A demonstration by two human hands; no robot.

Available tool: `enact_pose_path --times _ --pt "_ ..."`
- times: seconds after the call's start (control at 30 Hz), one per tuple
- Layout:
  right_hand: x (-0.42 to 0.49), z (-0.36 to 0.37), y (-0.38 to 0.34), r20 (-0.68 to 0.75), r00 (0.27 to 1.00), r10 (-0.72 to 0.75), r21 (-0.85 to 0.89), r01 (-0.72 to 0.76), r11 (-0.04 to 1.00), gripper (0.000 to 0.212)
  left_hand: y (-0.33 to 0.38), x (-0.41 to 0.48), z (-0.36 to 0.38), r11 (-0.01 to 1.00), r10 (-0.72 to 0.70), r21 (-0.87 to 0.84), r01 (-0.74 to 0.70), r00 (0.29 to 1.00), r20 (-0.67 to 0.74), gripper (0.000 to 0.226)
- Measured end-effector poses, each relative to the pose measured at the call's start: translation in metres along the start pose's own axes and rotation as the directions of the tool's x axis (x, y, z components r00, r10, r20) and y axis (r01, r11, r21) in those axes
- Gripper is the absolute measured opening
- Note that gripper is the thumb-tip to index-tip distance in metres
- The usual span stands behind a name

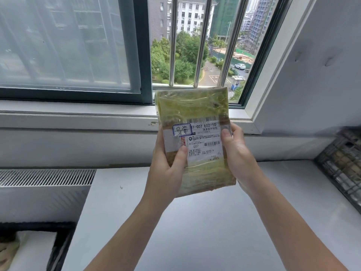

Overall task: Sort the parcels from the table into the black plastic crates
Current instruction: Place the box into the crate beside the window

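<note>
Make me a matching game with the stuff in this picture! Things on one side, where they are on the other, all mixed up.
1 parcel
2 black crate
3 vent grille
4 white label

A far right edge of the view
B gripped by left hand and right hand
C grey slats on the left
D stuck on the parcel's front

Pairs: 1-B, 2-A, 3-C, 4-D

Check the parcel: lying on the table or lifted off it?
Lifted off. The left hand and right hand hold the parcel upright above the table.
</note>
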State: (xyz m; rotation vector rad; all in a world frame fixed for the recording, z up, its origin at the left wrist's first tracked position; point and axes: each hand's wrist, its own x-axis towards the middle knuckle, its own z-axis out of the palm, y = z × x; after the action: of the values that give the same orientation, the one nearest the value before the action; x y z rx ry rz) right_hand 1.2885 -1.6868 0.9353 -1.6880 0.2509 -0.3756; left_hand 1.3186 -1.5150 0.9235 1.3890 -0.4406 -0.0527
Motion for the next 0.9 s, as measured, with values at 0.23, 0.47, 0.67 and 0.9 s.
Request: enact_pose_path --times 0.23,0.47,0.67,0.9 --pt "-0.014 -0.048 0.017 -0.136 0.989 0.054 -0.132 -0.072 0.989 0.019 -0.021 -0.001 0.036 0.992 -0.122 -0.007 0.123 0.985 0.125 0.039" --pt "-0.063 -0.148 0.025 -0.291 0.955 0.064 -0.172 -0.118 0.978 0.028 -0.021 -0.03 0.127 0.991 -0.136 0.03 0.133 0.951 0.278 0.036" --pt "-0.118 -0.288 0.022 -0.405 0.912 0.07 -0.269 -0.191 0.944 0.041 -0.014 -0.07 0.264 0.99 -0.143 0.068 0.127 0.911 0.386 0.043" --pt "-0.18 -0.459 -0.004 -0.512 0.856 0.067 -0.249 -0.222 0.943 0.039 0.008 -0.116 0.438 0.994 -0.102 0.075 0.075 0.873 0.476 0.047"
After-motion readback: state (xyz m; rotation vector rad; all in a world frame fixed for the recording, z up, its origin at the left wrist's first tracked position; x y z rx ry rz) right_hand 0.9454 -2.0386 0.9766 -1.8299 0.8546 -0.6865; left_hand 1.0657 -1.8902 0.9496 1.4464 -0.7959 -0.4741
